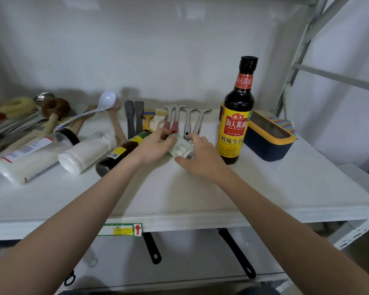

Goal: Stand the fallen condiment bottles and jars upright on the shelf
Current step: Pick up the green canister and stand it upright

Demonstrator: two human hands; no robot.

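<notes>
A dark soy sauce bottle [237, 116] with a yellow and red label stands upright at the right of the white shelf [179, 199]. Left of it, my left hand [156, 145] and my right hand [200, 156] both hold a small white labelled jar [182, 149] that lies on its side. A dark bottle [119, 154] with a yellow-green label lies fallen under my left wrist. Further left lie a white jar [87, 153] with a clear cap and a long white bottle [28, 158] with a dark cap.
Ladles, spatulas, brushes and peelers [175, 118] lie in a row along the back wall. A navy box with a yellow rim [268, 137] sits right of the upright bottle. Pan handles [237, 252] hang below the shelf edge.
</notes>
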